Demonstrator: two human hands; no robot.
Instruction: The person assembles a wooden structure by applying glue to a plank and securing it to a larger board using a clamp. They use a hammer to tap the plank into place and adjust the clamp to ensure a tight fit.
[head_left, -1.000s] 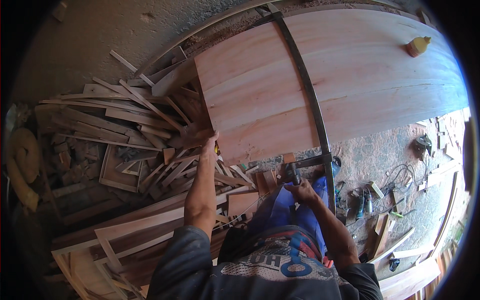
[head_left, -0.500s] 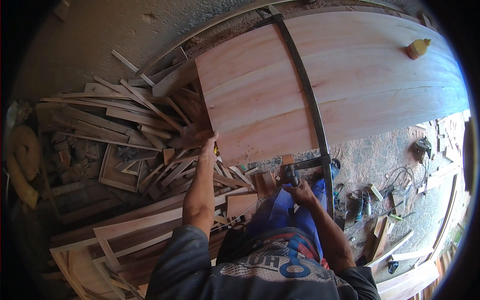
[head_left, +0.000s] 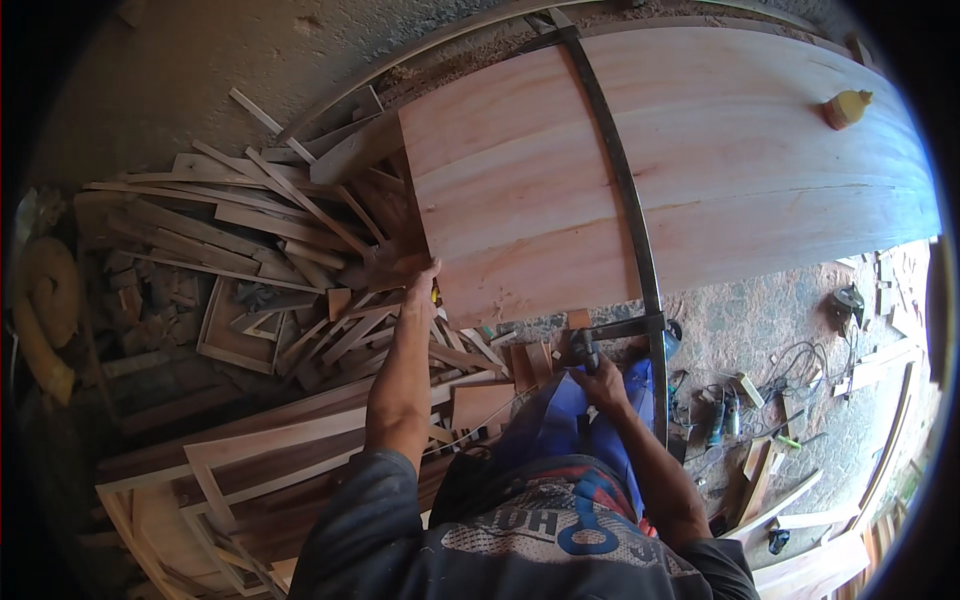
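A broad panel of pale reddish boards (head_left: 530, 180) lies in front of me, with a long dark bar clamp (head_left: 618, 170) running across it from far to near side. At the panel's left end, my left hand (head_left: 424, 283) is closed on the edge near the close corner; its fingertips are partly hidden. Something small and yellow (head_left: 435, 294) shows beside that hand, too small to name. My right hand (head_left: 603, 382) wraps round the dark handle (head_left: 584, 348) at the clamp's near jaw, just off the panel's near edge.
A yellow glue bottle (head_left: 847, 108) stands at the panel's far right. Scrap wood strips (head_left: 250, 235) are heaped on the left, above wooden frames (head_left: 210, 470). Power tools (head_left: 722, 415), cables (head_left: 800, 358) and offcuts litter the floor at right. A coiled yellowish hose (head_left: 48, 310) lies far left.
The panel and clamp appear slightly farther right in the view. My right hand stays on the clamp handle with its wrist slightly shifted; my left hand remains at the panel's edge.
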